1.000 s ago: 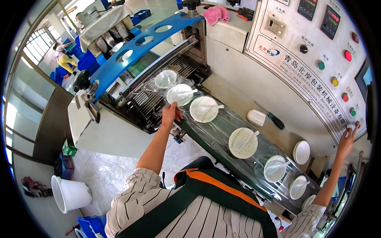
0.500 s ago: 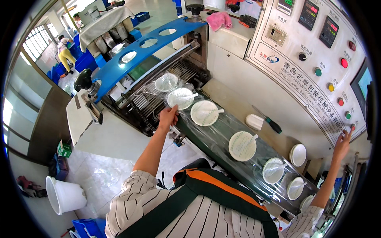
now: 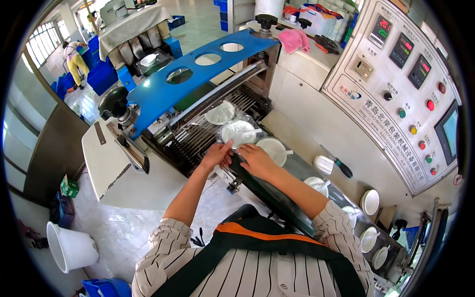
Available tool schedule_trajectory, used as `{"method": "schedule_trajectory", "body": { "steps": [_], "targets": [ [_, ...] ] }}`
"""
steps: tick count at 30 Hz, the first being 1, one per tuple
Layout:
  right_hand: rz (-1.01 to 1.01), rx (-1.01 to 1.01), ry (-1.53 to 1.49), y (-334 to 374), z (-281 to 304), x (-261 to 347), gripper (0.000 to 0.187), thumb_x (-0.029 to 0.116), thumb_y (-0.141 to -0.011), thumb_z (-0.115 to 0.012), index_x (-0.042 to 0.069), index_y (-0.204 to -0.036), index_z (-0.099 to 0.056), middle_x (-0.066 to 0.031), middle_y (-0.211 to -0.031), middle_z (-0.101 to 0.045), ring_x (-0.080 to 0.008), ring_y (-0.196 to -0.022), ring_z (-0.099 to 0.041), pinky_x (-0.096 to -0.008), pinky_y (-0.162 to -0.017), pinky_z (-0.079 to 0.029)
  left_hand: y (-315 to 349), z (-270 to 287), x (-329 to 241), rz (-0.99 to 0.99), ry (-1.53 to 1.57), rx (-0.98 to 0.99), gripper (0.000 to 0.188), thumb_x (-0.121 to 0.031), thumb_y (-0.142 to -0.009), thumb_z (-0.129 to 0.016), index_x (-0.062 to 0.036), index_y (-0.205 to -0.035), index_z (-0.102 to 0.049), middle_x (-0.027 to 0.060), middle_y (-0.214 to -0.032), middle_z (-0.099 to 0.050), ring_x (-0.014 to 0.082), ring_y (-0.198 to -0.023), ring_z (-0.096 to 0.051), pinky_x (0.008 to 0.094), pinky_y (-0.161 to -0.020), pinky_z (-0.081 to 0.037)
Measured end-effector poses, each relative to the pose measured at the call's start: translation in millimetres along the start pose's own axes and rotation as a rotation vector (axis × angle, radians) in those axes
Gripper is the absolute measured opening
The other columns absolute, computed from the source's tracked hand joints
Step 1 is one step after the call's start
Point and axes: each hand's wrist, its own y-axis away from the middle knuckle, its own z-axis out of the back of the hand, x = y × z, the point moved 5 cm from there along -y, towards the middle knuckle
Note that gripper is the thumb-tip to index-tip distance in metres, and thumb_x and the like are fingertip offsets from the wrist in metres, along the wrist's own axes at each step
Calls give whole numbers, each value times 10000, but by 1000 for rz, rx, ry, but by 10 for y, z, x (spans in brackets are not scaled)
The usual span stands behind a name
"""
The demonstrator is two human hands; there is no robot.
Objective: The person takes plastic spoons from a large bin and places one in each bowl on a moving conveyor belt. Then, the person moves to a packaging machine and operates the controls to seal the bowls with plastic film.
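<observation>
A row of white bowls with spoons lies under clear plastic film on a dark green conveyor belt. My left hand [image 3: 217, 155] is at the belt's near edge, fingers curled and closed on the plastic film beside a wrapped bowl [image 3: 236, 131]. My right hand [image 3: 258, 161] lies next to it, palm down, its fingers apart and touching the film. Beyond them, another wrapped bowl [image 3: 220, 114] rests on the metal rollers [image 3: 190, 134]. To the right, a bowl [image 3: 271, 150] with a spoon sits close by my right hand; several more follow, partly hidden by my right forearm.
A blue plate with round holes [image 3: 208, 59] spans the machine, with a black knob [image 3: 114, 102] at its left end. The control panel [image 3: 376, 94] rises at right. Stacked bowls [image 3: 369, 202] and a screwdriver [image 3: 343, 168] sit beside the belt. A white bucket [image 3: 73, 247] stands at lower left.
My right hand has left the control panel's buttons and come over to the film beside my left hand. The bowls have shifted slightly in view as my head turned.
</observation>
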Motion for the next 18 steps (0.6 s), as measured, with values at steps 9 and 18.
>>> {"method": "schedule_trajectory", "body": {
  "steps": [9,18],
  "targets": [
    [0,-9,19,-116,-60,-19,244,68,-655,-624,36,-888,-558,-100,-935,-581,-267,-930,-530,-354,-823,-422,-803,844,-164,-221,-526,-1088,512,-478,-876,-370,-35,-768,-602,128,-712,-603,304,-670,-583,427,-609,-439],
    [-25,-38,41,-89,-39,-7,213,67,-648,-623,38,-851,-563,-98,-902,-578,-264,-915,-533,-353,-792,-435,-1102,1063,-10,-17,-77,-831,408,-294,-883,-470,-13,-607,-574,85,-454,-425,206,-398,-408,369,-394,-347]
  ]
}}
